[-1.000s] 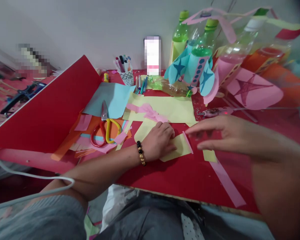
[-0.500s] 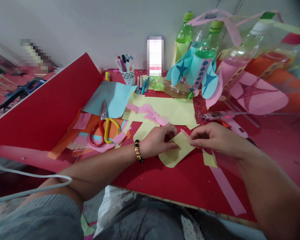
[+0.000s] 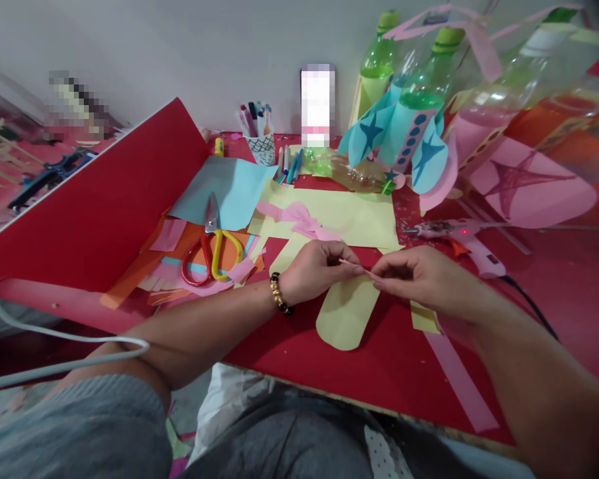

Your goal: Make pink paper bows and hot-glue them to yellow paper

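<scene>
Between my two hands a narrow pink paper strip [image 3: 358,267] is pinched, one end in each. My left hand [image 3: 324,269], with a beaded bracelet [image 3: 279,293] at the wrist, has thumb and fingers closed on its left end. On the right end, my right hand [image 3: 414,279] is closed in a pinch. Just under the strip lies a pale yellow paper piece [image 3: 347,316] with a rounded lower end; its top is partly hidden by my fingers. A long pink strip [image 3: 462,376] and a small yellow scrap [image 3: 425,318] lie below my right hand.
Red-and-yellow-handled scissors [image 3: 212,246] rest on paper scraps at left, beside a standing red board [image 3: 114,206]. A pink glue gun [image 3: 462,233] with a lit red light lies at right. Decorated bottles [image 3: 422,106] stand behind it. A pen cup [image 3: 261,143] and a phone [image 3: 317,103] stand at the back.
My left hand has moved from the yellow piece to the pink strip's left end. The yellow piece has turned, its rounded end pointing more toward me. My right hand still pinches the strip.
</scene>
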{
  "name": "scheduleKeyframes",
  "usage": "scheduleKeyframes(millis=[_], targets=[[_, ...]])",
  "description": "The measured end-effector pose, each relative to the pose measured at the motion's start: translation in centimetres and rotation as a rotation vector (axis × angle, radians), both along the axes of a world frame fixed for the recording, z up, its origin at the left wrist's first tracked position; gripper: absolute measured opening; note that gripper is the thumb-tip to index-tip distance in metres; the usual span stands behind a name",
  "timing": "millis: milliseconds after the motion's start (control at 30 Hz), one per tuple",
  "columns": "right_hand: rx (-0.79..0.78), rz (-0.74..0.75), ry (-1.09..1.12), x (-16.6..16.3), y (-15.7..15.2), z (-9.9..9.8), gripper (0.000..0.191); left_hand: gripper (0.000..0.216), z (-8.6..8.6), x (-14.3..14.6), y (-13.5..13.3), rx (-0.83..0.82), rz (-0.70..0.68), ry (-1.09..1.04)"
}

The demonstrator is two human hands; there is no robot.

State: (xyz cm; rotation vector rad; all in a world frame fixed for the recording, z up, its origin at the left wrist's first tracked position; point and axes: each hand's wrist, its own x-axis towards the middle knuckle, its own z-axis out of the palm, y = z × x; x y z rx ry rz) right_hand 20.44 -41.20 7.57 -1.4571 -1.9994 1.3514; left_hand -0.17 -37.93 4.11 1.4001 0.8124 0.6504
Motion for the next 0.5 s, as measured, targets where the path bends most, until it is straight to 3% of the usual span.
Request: scheduleKeyframes(millis=[500], targets=[[-0.077,-0.06,0.0,0.17,-0.17,-0.23,0.028,0.022,-0.27,-0.07,0.06,0.045,0.016,0.032]])
